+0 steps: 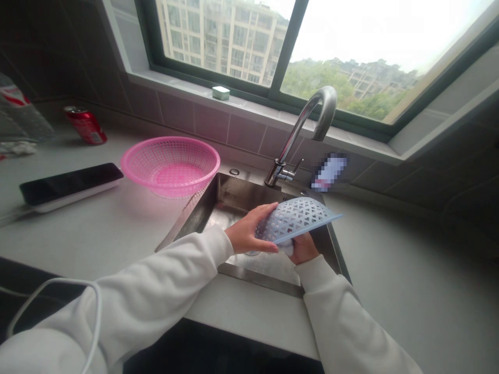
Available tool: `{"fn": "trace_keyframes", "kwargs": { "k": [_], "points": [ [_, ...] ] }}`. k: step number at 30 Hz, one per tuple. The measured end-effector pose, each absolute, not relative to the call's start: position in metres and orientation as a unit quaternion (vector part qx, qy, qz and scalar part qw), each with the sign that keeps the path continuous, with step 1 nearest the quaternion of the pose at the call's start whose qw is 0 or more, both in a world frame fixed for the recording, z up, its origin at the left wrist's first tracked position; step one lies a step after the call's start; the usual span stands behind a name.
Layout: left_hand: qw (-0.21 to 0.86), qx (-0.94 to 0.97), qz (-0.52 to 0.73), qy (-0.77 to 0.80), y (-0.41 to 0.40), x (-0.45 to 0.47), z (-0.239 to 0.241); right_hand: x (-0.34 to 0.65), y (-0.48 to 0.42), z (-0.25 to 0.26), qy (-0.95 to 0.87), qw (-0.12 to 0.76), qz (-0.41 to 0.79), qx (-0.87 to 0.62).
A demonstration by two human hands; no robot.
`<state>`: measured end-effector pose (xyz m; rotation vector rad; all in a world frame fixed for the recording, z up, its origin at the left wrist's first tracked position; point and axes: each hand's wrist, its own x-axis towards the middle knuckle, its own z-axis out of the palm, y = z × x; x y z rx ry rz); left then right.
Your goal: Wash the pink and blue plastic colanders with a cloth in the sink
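Note:
A pale blue plastic basket (298,215) with cut-out holes is tilted on its side above the sink (249,274). My left hand (253,228) grips its left end, thumb near the rim and fingers over the outer wall. Below the rim, at the basket's open side, is my right hand (304,248), curled around a white cloth-like thing (287,246). The basket hides most of that hand's fingers. Behind it, the curved metal faucet (325,114) rises over the sink; no water shows from its spout.
A pink colander (171,182) stands left of the sink. Further left are a black-topped white device (74,184), a red can (86,125) and a clear bottle (21,109). A small green-and-white box (221,93) sits on the sill. Some blurred-out item (329,172) is right of the faucet.

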<state>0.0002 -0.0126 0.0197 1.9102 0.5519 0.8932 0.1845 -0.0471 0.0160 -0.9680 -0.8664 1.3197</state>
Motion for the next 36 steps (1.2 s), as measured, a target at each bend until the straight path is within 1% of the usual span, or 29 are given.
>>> {"fn": "trace_keyframes", "kwargs": {
  "k": [7, 21, 28, 31, 36],
  "points": [
    [0.463, 0.777, 0.366, 0.220, -0.014, 0.001, 0.021, 0.186, -0.046, 0.011, -0.394, 0.594, 0.575, -0.402],
    [0.474, 0.774, 0.355, 0.226, -0.014, 0.003, 0.020, 0.182, -0.047, 0.016, -0.419, 0.608, 0.537, -0.408],
    [0.488, 0.750, 0.379, 0.236, -0.013, 0.002, 0.011, 0.182, -0.045, 0.017, -0.387, 0.614, 0.562, -0.397],
    [0.478, 0.754, 0.378, 0.245, -0.012, -0.001, 0.013, 0.191, -0.044, 0.014, -0.425, 0.632, 0.508, -0.402],
    [0.481, 0.757, 0.356, 0.261, -0.010, -0.006, 0.017, 0.225, -0.046, 0.001, -0.497, 0.642, 0.371, -0.451]
  ]
}}
